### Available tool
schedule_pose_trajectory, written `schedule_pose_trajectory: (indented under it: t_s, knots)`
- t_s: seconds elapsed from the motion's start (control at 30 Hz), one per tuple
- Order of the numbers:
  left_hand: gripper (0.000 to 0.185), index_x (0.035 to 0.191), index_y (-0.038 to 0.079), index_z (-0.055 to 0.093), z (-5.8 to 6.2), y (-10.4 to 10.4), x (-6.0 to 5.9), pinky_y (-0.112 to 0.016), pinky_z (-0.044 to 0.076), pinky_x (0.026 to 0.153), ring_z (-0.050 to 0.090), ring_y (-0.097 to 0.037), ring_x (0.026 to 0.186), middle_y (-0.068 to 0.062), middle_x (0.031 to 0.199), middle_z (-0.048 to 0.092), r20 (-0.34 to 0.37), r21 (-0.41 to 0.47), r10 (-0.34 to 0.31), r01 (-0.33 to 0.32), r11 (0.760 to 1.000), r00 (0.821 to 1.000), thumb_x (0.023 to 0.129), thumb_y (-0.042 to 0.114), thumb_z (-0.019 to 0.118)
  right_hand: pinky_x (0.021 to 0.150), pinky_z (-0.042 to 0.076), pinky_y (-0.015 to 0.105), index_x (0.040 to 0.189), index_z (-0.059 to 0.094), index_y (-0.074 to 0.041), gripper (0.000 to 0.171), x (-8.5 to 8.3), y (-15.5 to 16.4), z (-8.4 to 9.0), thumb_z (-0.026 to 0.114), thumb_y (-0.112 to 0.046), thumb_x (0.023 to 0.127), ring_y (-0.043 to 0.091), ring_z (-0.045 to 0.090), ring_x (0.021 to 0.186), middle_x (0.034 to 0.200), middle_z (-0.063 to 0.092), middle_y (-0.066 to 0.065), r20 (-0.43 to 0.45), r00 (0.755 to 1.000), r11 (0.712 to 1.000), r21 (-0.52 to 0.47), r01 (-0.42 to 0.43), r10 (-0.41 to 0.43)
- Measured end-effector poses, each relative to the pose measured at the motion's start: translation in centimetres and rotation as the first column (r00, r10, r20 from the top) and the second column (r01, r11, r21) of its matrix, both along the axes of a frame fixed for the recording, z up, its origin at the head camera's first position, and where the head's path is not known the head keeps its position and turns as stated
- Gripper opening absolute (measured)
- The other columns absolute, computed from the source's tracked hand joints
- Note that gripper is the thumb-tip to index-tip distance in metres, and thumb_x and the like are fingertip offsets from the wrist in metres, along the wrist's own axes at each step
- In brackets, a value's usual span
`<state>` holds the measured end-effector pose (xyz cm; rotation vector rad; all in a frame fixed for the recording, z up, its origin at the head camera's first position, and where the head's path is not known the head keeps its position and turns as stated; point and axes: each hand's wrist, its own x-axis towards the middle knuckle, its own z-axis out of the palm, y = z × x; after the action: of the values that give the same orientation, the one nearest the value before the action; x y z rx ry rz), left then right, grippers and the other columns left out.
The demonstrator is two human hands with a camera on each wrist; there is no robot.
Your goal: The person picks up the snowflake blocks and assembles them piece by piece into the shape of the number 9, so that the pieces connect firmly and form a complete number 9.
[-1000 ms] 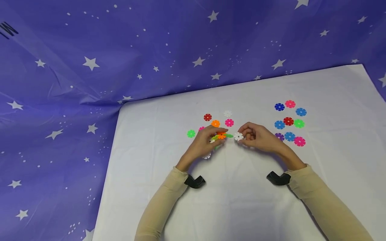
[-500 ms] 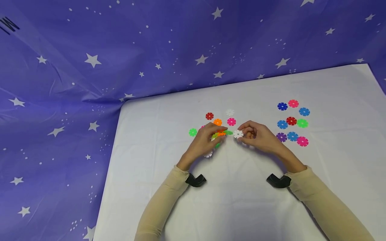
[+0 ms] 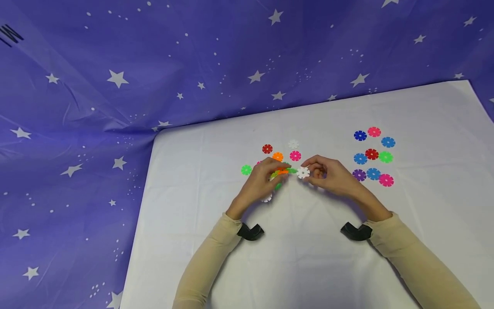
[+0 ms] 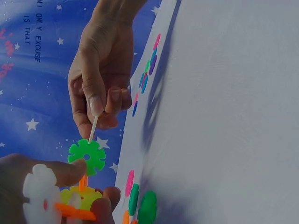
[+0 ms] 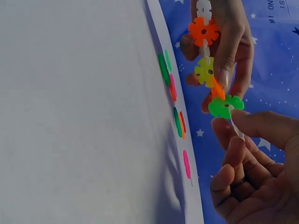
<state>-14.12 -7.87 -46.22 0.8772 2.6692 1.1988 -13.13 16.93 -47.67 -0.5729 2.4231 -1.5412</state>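
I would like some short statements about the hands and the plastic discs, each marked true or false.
1. The right hand pinches a white disc. True.
2. The left hand holds nothing. False: it grips a chain of joined discs.
3. The white disc meets a green disc at the chain's end. True.
4. The loose discs lie on the blue starry cloth. False: they lie on the white table cover.

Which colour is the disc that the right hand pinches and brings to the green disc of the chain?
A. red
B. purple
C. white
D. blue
C: the right hand pinches a white disc at the green disc on the end of the chain held by the left hand.
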Motion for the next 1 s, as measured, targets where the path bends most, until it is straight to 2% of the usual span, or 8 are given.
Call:
schedule_pose_trajectory:
  t_s: [0.2,0.37,0.53,0.6,0.67,0.93,1.0]
  knots:
    - [0.022,0.112,0.011,0.073,-0.1,0.2,0.1,-0.022,0.041,0.071,0.054,-0.014,0.084,-0.006,0.104,0.068,-0.004,0.017,0.009,-0.008,1.0,1.0,0.09,0.012,0.071,0.061,0.044,0.02,0.116,0.063,-0.001,0.035,0.2,-0.3,0.0,0.076,-0.006,0.084,0.012,0.052,0.07,0.083,0.059,0.008,0.008,1.0,0.999,-0.029,0.022,-0.021]
    - [0.014,0.105,0.01,0.074,-0.5,0.2,0.2,-0.021,0.049,0.077,0.06,-0.012,0.084,-0.004,0.103,0.071,0.077,0.077,0.044,-0.05,0.996,0.996,0.092,0.014,0.068,0.063,0.046,0.019,0.118,0.063,-0.003,0.034,0.3,-0.7,-0.4,0.074,-0.007,0.086,0.013,0.053,0.072,0.086,0.061,0.01,0.083,0.996,0.995,-0.088,0.043,-0.036]
    - [0.013,0.103,0.007,0.072,-0.7,0.2,0.2,-0.022,0.052,0.06,0.063,-0.02,0.059,-0.008,0.094,0.071,0.162,0.15,0.045,-0.07,0.986,0.986,0.094,0.015,0.067,0.066,0.048,0.019,0.118,0.064,-0.005,0.033,0.5,-1.3,-1.0,0.074,-0.01,0.087,0.014,0.056,0.075,0.088,0.064,0.011,0.115,0.992,0.992,-0.108,0.064,-0.052]
    - [0.013,0.102,0.006,0.072,-0.8,0.1,0.2,-0.026,0.052,0.053,0.062,-0.025,0.051,-0.012,0.089,0.071,0.211,0.193,0.034,-0.076,0.978,0.977,0.094,0.014,0.066,0.067,0.048,0.019,0.118,0.065,-0.005,0.032,0.6,-1.4,-1.2,0.074,-0.011,0.087,0.015,0.057,0.076,0.088,0.064,0.012,0.1,0.993,0.99,-0.121,0.073,-0.061]
    - [0.013,0.101,0.005,0.071,-0.9,0.1,0.1,-0.029,0.052,0.051,0.063,-0.027,0.05,-0.015,0.085,0.071,0.249,0.223,0.025,-0.083,0.971,0.968,0.094,0.015,0.066,0.067,0.047,0.019,0.117,0.066,-0.005,0.031,0.6,-1.5,-1.3,0.074,-0.01,0.087,0.016,0.058,0.076,0.087,0.065,0.012,0.083,0.994,0.987,-0.141,0.081,-0.069]
    - [0.015,0.101,0.004,0.068,-1.3,0.2,0.0,-0.042,0.056,0.057,0.067,-0.033,0.057,-0.022,0.086,0.071,0.397,0.322,-0.008,-0.131,0.938,0.918,0.095,0.017,0.064,0.07,0.054,0.021,0.118,0.066,0.0,0.03,0.6,-1.7,-1.8,0.07,-0.003,0.089,0.019,0.065,0.078,0.091,0.066,0.016,0.08,0.994,0.964,-0.248,0.092,-0.074]
    - [0.016,0.101,0.003,0.068,-1.3,0.1,0.0,-0.043,0.056,0.057,0.067,-0.034,0.057,-0.022,0.087,0.071,0.409,0.334,-0.013,-0.137,0.933,0.912,0.095,0.017,0.064,0.07,0.054,0.022,0.118,0.066,0.001,0.029,0.7,-1.7,-1.8,0.069,-0.002,0.089,0.017,0.065,0.078,0.091,0.066,0.017,0.085,0.993,0.959,-0.266,0.101,-0.081]
